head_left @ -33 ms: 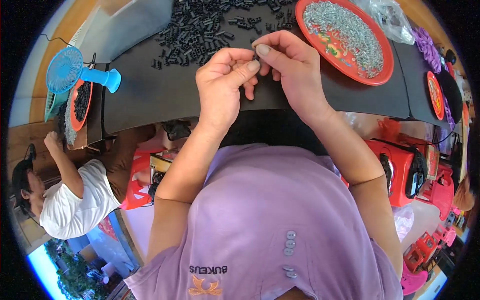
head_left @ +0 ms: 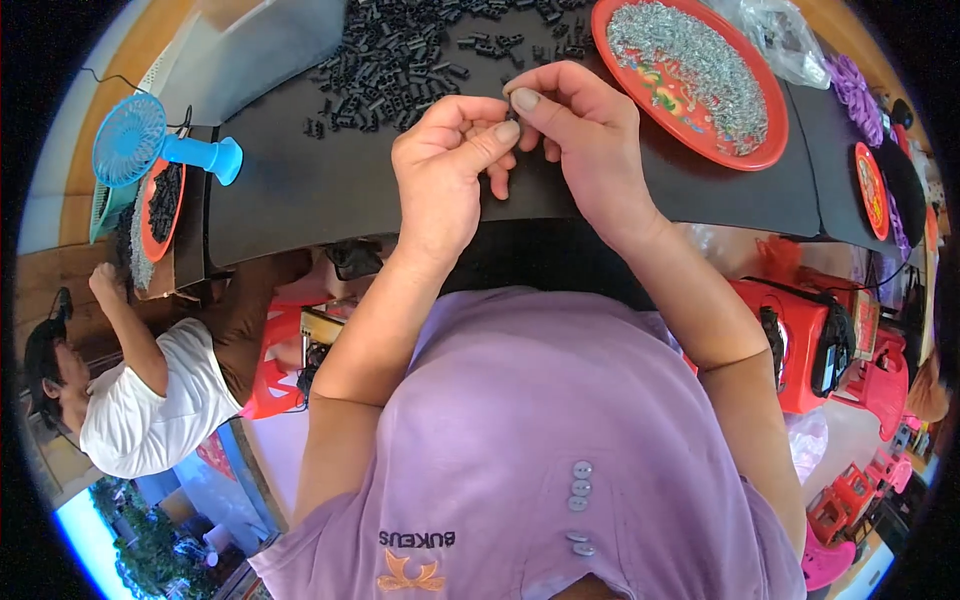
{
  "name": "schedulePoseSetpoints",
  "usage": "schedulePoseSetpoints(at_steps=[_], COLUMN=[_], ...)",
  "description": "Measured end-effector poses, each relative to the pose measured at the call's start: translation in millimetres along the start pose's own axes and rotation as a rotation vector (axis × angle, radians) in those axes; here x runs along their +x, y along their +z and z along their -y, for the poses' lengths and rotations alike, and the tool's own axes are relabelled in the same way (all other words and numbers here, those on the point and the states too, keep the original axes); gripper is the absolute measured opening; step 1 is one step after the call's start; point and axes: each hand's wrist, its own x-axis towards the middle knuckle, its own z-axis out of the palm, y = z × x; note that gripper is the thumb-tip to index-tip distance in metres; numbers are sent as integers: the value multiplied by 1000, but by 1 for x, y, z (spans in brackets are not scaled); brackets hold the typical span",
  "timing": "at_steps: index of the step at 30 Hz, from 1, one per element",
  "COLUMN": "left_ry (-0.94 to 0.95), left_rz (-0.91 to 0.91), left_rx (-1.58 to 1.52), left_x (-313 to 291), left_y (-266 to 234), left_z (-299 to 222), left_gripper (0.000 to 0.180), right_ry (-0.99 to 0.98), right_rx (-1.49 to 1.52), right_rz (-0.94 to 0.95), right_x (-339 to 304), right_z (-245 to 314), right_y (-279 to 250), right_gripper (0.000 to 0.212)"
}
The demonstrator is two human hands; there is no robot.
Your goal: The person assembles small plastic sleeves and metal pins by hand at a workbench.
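Above the table's near edge, my left hand (head_left: 445,165) and my right hand (head_left: 590,135) meet at the fingertips. Between the left thumb and fingers shows a sliver of a small black plastic part (head_left: 511,114), mostly covered by the fingers. My right thumb and forefinger are pinched together just above it; what they hold is hidden. Beyond my left hand lies a loose pile of similar black plastic parts (head_left: 390,75). To the right of my right hand, a red tray (head_left: 690,135) with a printed pattern bears a heap of small shiny silvery pieces (head_left: 700,65).
A translucent bin (head_left: 250,70) and a blue fan (head_left: 165,148) stand at the left. Past them, a person in a white shirt (head_left: 150,410) sits near a smaller red tray (head_left: 160,245). Clear plastic bags (head_left: 780,40) and purple cord (head_left: 853,100) lie at the far right.
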Motion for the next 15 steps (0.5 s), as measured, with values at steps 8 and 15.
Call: schedulePoseSetpoints(at_steps=[8, 15], left_ry=[9, 17], left_rz=[6, 8], left_rx=[-21, -10], left_x=[0, -1], left_y=[0, 0], left_z=[1, 1], left_gripper=[14, 14], right_ry=[-70, -145], right_rx=[-112, -297], right_rz=[-25, 31], right_x=[-2, 2], right_z=[-5, -6], right_y=[-1, -10], right_gripper=[12, 11])
